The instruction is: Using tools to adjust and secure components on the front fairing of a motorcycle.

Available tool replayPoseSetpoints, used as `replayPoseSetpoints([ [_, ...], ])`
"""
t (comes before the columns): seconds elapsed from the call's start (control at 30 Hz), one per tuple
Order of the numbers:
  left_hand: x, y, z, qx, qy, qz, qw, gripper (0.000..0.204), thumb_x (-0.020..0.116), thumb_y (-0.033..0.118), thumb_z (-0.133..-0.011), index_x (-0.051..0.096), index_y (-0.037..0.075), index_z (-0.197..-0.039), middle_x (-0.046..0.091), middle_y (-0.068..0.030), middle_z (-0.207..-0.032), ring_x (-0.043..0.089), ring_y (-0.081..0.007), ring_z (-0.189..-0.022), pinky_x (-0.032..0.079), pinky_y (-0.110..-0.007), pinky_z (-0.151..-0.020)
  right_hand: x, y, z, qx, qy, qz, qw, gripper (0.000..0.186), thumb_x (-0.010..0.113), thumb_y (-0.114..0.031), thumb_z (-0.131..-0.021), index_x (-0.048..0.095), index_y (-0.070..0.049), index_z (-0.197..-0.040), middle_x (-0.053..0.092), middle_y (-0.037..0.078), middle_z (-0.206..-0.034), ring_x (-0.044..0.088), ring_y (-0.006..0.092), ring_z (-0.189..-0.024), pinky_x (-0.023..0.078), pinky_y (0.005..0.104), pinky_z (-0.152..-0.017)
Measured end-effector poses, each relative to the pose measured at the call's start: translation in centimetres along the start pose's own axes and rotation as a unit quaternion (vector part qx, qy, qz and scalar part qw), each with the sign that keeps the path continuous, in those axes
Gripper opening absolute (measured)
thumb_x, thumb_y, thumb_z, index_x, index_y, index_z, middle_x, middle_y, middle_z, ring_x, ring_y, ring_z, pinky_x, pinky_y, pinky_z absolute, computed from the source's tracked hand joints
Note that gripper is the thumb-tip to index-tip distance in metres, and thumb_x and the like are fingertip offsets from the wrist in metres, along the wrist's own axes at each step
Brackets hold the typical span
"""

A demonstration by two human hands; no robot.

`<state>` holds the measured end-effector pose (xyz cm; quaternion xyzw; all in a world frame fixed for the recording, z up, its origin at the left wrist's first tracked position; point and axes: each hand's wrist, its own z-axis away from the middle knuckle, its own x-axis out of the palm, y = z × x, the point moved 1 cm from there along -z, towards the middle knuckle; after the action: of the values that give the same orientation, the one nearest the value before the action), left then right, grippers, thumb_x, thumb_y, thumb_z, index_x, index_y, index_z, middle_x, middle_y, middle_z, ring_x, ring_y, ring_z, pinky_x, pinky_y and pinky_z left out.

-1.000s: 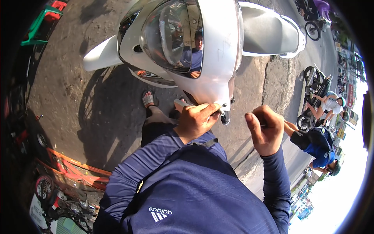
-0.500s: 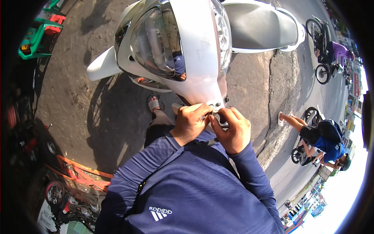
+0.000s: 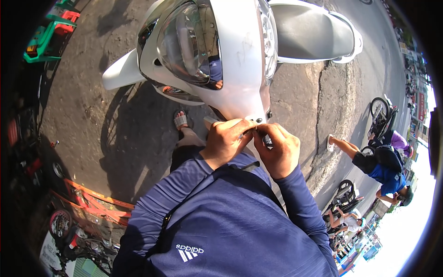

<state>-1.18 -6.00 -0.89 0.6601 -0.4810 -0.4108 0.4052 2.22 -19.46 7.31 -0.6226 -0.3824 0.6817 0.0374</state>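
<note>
Rough, sunlit ground (image 3: 69, 108) is spreading beneath everything, with a grey road (image 3: 376, 53) running past toward two and three o'clock. At twelve o'clock a white scooter (image 3: 242, 51) is standing, its grey seat (image 3: 304, 34) reaching out to one o'clock. Below it, the wearer's navy top (image 3: 235, 221) is filling the six o'clock side. Between three and four o'clock a person in a blue shirt (image 3: 385, 173) is standing near the road. Toward eight o'clock an orange frame (image 3: 99, 198) is lying in view, and at ten o'clock a green chair (image 3: 44, 44) is standing near the rim. Near the centre, the scooter's tapering panel end (image 3: 247, 106) is pointing down between both hands. At its seven o'clock side the left hand (image 3: 226, 143) is bending its fingers narrow; at its five o'clock side the right hand (image 3: 281, 150) is curling likewise, fingertips nearly meeting. Whatever they may be gripping is hiding behind them, so whether they are closing on it I cannot tell. Just above the right fingertips, a small dark fastener (image 3: 259, 120) is showing on the panel end.
</note>
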Motion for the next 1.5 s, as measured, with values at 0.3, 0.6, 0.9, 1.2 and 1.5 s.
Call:
replayPoseSetpoints([
  [0.3, 0.0, 0.2, 0.0, -0.06, -0.019, 0.014, 0.998, 0.012, 0.07, 0.001, -0.075, 0.066, 0.003, -0.086, 0.067, -0.0107, -0.075, 0.066, -0.026, -0.063, 0.051, -0.032, -0.055, -6.6, -2.1, 0.6, 0.034, 0.208, -0.614, 0.76, 0.034, 0.046, -0.026, -0.101, 0.044, -0.002, -0.077, 0.04, 0.005, -0.058, 0.027, 0.0084, -0.045, 0.025, 0.025, -0.042],
  [0.6, 0.0, 0.1, 0.0, -0.058, -0.024, 0.013, 0.998, 0.015, 0.071, -0.001, -0.074, 0.066, 0.003, -0.088, 0.067, -0.0107, -0.074, 0.066, -0.0234, -0.061, 0.05, -0.03, -0.055, -4.2, -2.9, 1.0, -0.05, 0.247, -0.511, 0.822, 0.042, 0.04, -0.037, -0.102, 0.044, -0.002, -0.077, 0.032, 0.003, -0.055, 0.021, 0.0092, -0.042, 0.018, 0.0257, -0.04],
  [0.9, -0.2, 0.1, 0.0, -0.084, -0.039, -0.002, 0.996, 0.018, 0.071, -0.002, -0.074, 0.067, 0.003, -0.091, 0.067, -0.0105, -0.075, 0.066, -0.0227, -0.062, 0.05, -0.03, -0.056, -2.8, -4.7, 1.5, -0.169, 0.236, -0.329, 0.899, 0.036, 0.065, -0.03, -0.089, 0.058, 0.002, -0.076, 0.043, 0.003, -0.062, 0.039, 0.0134, -0.05, 0.033, 0.0273, -0.045],
  [1.2, -0.2, 0.3, -0.2, -0.085, -0.049, -0.028, 0.995, 0.019, 0.071, -0.002, -0.077, 0.066, 0.004, -0.094, 0.068, -0.0076, -0.075, 0.065, -0.0121, -0.062, 0.048, -0.026, -0.055, -4.1, -3.1, 1.0, -0.262, 0.086, -0.249, 0.929, 0.017, 0.055, -0.014, -0.087, 0.055, 0.002, -0.092, 0.05, 0.017, -0.083, 0.051, 0.0223, -0.069, 0.044, 0.0375, -0.06],
  [1.5, -0.2, -0.2, 0.2, -0.091, -0.047, -0.015, 0.995, 0.02, 0.072, 0.002, -0.076, 0.063, 0.005, -0.093, 0.067, -0.0108, -0.074, 0.068, -0.0228, -0.066, 0.05, -0.031, -0.058, -6.7, -4.7, 2.8, -0.163, 0.02, -0.091, 0.982, 0.055, 0.065, 0.008, -0.062, 0.053, 0.011, -0.115, 0.055, 0.023, -0.097, 0.059, 0.0353, -0.082, 0.051, 0.0414, -0.072],
])
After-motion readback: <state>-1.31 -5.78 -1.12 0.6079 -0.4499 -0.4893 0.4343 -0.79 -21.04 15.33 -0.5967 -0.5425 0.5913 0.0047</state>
